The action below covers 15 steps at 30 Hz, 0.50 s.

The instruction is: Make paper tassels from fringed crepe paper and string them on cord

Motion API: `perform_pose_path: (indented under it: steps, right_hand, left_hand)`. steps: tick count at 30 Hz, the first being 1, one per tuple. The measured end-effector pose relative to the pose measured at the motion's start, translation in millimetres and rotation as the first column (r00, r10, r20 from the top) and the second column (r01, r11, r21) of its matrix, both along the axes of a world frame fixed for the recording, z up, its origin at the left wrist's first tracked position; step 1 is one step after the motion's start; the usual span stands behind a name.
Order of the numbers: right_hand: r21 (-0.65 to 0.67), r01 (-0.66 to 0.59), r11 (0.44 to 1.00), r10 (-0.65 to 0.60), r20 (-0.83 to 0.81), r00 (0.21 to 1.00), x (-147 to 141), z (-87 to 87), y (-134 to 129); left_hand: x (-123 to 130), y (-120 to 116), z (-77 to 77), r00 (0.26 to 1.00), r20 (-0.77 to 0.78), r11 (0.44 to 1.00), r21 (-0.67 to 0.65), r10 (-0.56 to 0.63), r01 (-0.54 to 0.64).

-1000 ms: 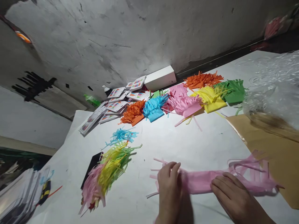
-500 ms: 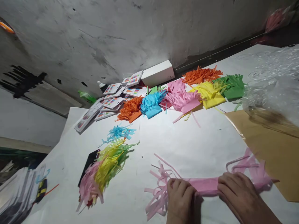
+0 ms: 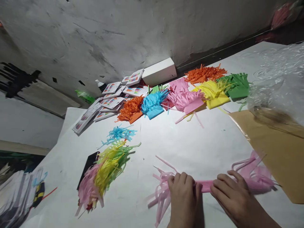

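Observation:
A pink tissue paper tassel (image 3: pixel 206 186) lies sideways across the white table, its middle gathered into a narrow band and its cut fringe loose at both ends. My left hand (image 3: pixel 182 196) is closed over the band near the left fringe, fingers curled down and thumb hidden. To its right, my right hand (image 3: pixel 234 194) grips the same band, with the index finger slightly raised. Pink strips spread out past each hand. What lies under the palms is hidden.
Fringed paper bundles in orange, blue, pink, yellow and green (image 3: pixel 154 104) line the back, beside printed packets (image 3: pixel 112 103) and a white box (image 3: pixel 159 72). Loose tassels (image 3: pixel 111 167) lie left, over a dark flat object. Brown paper (image 3: pixel 273 152) and clear plastic (image 3: pixel 280 91) occupy the right.
The pink band between my hands has become narrower and its exposed part shorter. My right hand has shifted slightly left, and its fingers have spread a little. The view has moved slightly.

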State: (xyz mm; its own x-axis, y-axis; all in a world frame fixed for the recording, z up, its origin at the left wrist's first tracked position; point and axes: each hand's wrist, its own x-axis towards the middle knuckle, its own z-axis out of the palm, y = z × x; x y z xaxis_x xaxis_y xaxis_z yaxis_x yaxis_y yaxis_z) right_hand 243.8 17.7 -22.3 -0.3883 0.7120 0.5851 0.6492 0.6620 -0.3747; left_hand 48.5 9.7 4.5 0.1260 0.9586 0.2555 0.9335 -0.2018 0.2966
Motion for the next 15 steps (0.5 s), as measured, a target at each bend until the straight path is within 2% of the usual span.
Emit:
perform_pose_path:
  steps: [2,4,7,11,15]
  right_hand:
    - [-0.037,-0.027,0.999,0.026,-0.029,0.999,-1.6,0.8,-1.2]
    - [-0.07,-0.04,0.997,0.033,-0.097,0.995,-2.3,3.4,-1.2]
    - [-0.055,-0.037,0.998,0.03,-0.113,0.993,-3.6,5.5,-1.4]
    - [-0.044,-0.064,0.997,0.064,0.001,0.998,1.0,-3.6,-5.2]
    - [-0.047,-0.081,0.996,0.078,-0.072,0.994,20.3,-12.5,-9.8]
  left_hand:
    - [-2.4,-2.7,4.0,0.996,0.067,0.998,0.035,-0.05,0.048]
    - [-3.9,-5.8,5.3,0.984,0.097,0.984,0.114,-0.148,0.137]
    - [-4.3,-9.5,0.1,0.963,0.107,0.958,0.17,-0.249,0.229]
    - [-6.5,-12.3,-7.9,0.944,0.181,0.952,0.187,-0.275,0.241]
    - [-14.0,-15.8,-5.1,0.925,0.231,0.948,0.177,-0.302,0.265]
